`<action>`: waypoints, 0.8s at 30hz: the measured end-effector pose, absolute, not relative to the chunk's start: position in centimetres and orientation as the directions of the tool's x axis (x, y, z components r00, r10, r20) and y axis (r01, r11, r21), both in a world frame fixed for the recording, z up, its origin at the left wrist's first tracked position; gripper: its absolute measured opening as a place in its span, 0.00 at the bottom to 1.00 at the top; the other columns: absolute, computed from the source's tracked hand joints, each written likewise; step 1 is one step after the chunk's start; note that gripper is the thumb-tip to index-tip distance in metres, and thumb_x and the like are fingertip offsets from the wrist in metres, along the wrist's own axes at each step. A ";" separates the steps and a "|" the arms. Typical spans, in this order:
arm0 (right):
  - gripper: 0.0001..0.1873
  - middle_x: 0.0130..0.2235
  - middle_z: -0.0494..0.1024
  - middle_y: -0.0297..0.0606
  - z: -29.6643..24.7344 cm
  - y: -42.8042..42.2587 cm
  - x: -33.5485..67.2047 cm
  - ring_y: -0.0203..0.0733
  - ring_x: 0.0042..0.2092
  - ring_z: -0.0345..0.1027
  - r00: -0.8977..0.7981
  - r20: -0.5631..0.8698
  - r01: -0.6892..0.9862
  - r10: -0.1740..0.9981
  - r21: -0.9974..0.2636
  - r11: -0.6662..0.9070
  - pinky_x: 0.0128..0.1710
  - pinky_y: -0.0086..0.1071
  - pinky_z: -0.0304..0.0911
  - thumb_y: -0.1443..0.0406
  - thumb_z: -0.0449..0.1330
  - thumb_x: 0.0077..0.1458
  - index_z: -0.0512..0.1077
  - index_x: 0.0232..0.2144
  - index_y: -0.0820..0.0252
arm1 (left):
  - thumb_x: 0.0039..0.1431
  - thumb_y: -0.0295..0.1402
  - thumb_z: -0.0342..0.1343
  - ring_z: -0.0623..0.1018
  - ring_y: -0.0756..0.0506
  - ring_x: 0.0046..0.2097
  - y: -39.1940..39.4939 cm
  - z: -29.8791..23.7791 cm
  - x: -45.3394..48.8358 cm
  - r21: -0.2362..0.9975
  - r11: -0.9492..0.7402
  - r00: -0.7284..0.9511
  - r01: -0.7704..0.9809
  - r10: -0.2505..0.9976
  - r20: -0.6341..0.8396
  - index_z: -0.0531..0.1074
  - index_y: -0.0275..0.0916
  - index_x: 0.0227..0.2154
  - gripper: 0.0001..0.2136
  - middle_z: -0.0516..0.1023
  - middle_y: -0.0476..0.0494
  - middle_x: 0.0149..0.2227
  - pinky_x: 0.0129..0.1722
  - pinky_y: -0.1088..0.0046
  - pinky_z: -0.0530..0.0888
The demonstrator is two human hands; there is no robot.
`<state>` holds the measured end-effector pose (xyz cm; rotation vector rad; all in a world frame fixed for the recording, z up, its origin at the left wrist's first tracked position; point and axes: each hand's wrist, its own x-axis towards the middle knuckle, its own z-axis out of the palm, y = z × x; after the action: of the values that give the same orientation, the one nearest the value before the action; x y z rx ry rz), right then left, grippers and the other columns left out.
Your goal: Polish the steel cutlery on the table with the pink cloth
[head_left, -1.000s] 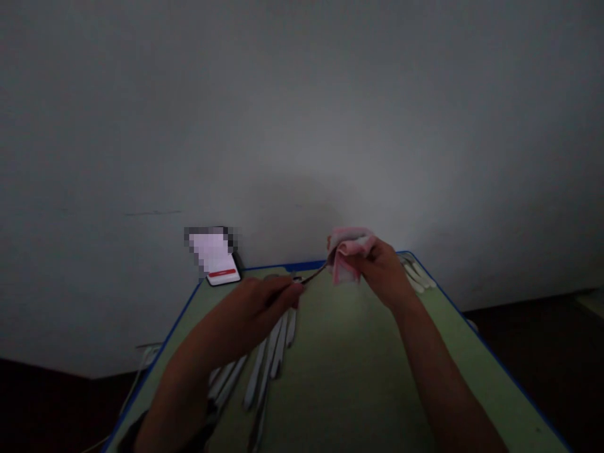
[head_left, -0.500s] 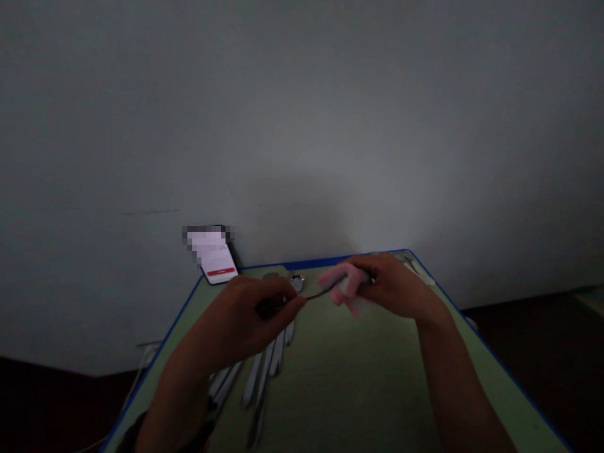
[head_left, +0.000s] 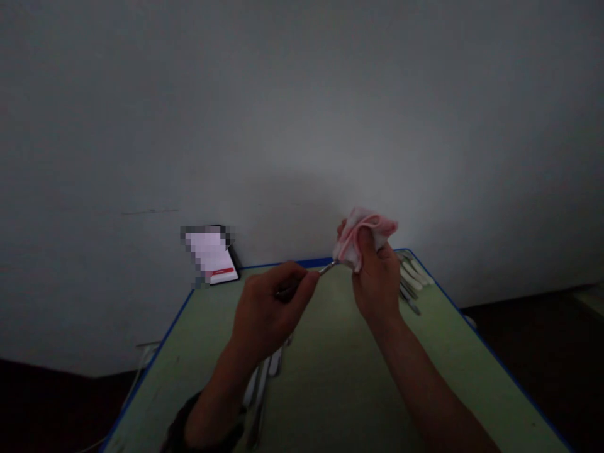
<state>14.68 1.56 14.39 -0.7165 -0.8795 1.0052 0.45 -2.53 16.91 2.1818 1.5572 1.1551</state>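
My left hand (head_left: 271,302) was closed on one end of a slim metal utensil (head_left: 327,268), its thumb and fingers pinched together. My right hand (head_left: 377,280) gripped a crumpled pink-and-white cloth (head_left: 368,228), thumb pressed on top, and the cloth wrapped the utensil's other end, so I could not tell what kind of piece it was. A short bare stretch of metal showed between my two hands, held up over the surface (head_left: 340,358) towards its far edge. Below my left hand, partly hidden by it, several pieces of cutlery (head_left: 258,402) lay left of the middle, running towards the near edge. More pale-handled pieces (head_left: 415,274) lay in a bunch by the far right corner, just beyond my right wrist. At the far left corner a phone (head_left: 214,258) with a lit screen leaned back against the grey wall (head_left: 302,113). A dark band (head_left: 186,418) circled my left forearm.
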 end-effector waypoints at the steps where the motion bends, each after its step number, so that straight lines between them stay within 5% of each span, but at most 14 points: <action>1: 0.16 0.39 0.76 0.38 14.3 1.6 14.4 0.38 0.40 0.70 0.290 0.267 -0.459 0.919 -0.804 0.379 0.39 0.32 0.64 0.54 0.54 0.53 0.70 0.39 0.57 | 0.55 0.39 0.52 0.67 0.54 0.20 -2.6 16.7 0.9 0.576 -0.414 0.126 0.705 0.872 0.473 0.70 0.37 0.21 0.13 0.70 0.53 0.17 0.20 0.80 0.61; 6: 0.14 0.40 0.77 0.37 14.3 1.6 13.5 0.38 0.42 0.71 0.260 0.155 -0.675 0.953 -0.677 0.294 0.43 0.33 0.65 0.57 0.57 0.51 0.71 0.39 0.57 | 0.57 0.38 0.50 0.65 0.55 0.19 -2.0 15.6 2.4 0.571 -0.431 0.133 0.699 0.862 0.488 0.71 0.36 0.23 0.13 0.69 0.54 0.18 0.21 0.80 0.60; 16: 0.13 0.44 0.76 0.36 13.0 1.7 12.0 0.38 0.49 0.68 0.062 0.084 -0.765 0.995 -0.635 0.102 0.46 0.32 0.65 0.57 0.56 0.53 0.70 0.40 0.54 | 0.58 0.40 0.48 0.64 0.55 0.20 -0.1 14.2 1.4 0.549 -0.400 0.132 0.734 0.877 0.462 0.70 0.35 0.22 0.15 0.65 0.54 0.16 0.22 0.80 0.59; 24: 0.13 0.44 0.75 0.34 13.1 3.0 14.0 0.36 0.49 0.67 0.131 0.132 -0.761 0.983 -0.622 0.185 0.50 0.33 0.63 0.57 0.55 0.54 0.69 0.40 0.53 | 0.61 0.40 0.44 0.67 0.53 0.23 -0.2 14.9 -0.3 0.487 -0.549 0.474 0.680 0.835 0.279 0.71 0.37 0.32 0.15 0.70 0.52 0.21 0.24 0.79 0.61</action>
<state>14.02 3.01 13.14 -0.4605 -0.5862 1.3328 -0.33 -0.22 14.91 2.4169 1.2845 0.7113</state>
